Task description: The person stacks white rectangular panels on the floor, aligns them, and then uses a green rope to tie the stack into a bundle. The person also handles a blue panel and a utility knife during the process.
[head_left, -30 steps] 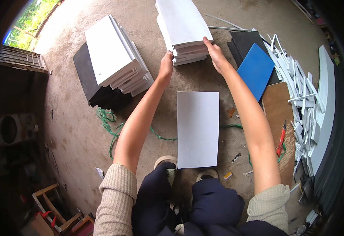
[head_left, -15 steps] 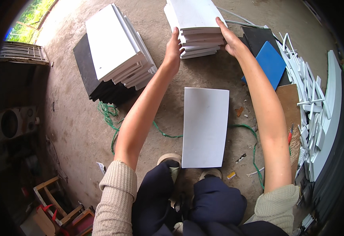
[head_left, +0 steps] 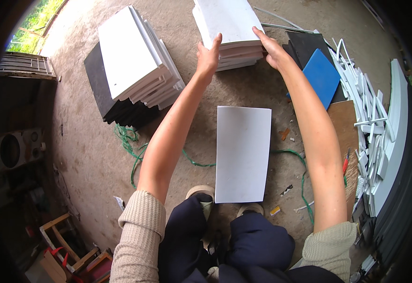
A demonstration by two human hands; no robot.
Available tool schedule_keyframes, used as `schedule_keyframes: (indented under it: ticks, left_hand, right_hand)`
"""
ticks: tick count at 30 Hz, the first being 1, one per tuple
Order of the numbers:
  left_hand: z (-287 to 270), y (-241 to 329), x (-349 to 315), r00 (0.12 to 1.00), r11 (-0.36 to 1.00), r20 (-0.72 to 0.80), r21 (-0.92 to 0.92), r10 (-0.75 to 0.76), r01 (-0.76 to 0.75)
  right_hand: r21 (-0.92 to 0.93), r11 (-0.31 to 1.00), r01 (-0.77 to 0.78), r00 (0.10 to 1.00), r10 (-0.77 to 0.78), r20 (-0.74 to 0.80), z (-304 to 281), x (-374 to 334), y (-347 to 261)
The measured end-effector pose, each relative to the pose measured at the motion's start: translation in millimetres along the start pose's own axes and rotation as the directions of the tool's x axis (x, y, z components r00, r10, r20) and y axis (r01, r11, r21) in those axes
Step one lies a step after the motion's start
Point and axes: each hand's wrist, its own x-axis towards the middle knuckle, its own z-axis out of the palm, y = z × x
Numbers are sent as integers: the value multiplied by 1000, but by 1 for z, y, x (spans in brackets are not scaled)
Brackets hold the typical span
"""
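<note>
**Two-handed contact with a layered white stack: points of likely slip and snag**

In the lower centre, a pair of beige shoes [head_left: 200, 190] stands close to the near edge of a single rectangular white foam-like board [head_left: 243, 154], which lies flat at mid-frame. A careless step could dent its edge. Green twisted plastic cord [head_left: 126, 134], tangled at centre left, leads to one side of this board, reappears on the other, and apparently passes beneath it. A foot catching the loose run on the right could drag the board askew.

Farther off, at upper centre, the left hand [head_left: 209, 57] and right hand [head_left: 274, 49] flank the near end of a tall stack of rectangular white boards [head_left: 229, 21], whose far end is cut off by the frame. Each thumb lies at the near edge; the other fingers reach along the sides and are partly hidden, so how firmly they close cannot be told. The layers do not sit flush, hence uneven pressure could make them slide or fan apart; a hold on the upper layers alone might leave the lower ones behind.

At upper left, a second pile of white boards [head_left: 128, 54] rests on ribbed-edged black sheets [head_left: 96, 80]. Its edges are also staggered, so a knock from the left arm could spill it. At upper right, a flat blue sheet [head_left: 320, 78] lies well clear of the stack.
</note>
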Motion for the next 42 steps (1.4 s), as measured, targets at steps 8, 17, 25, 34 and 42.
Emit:
schedule_keyframes:
  ticks: [8, 17, 25, 34, 42]
  left_hand:
    - [-4, -16, 15, 997, 981, 49, -184, -61, 69]
    - [-5, -4, -9, 982, 903, 183, -414, -45, 119]
    - [26, 5, -33, 892, 919, 370, 189, 259, -345]
    - [46, -60, -12, 712, 30, 506, 805, 487, -593]
    - [21, -53, 2, 787, 185, 316, 863, 530, -470]
  right_hand:
    - [105, 994, 24, 979, -45, 197, 15, -26, -13]
    - [188, 982, -12, 962, -40, 270, 18, -60, -27]
    - [152, 950, 273, 945, -235, -226, -49, -97, -18]
    - [-173, 963, 208, 857, -264, -443, -115, -98, 27]
    - [11, 984, 177, 951, -169, -258, -95, -78, 51]
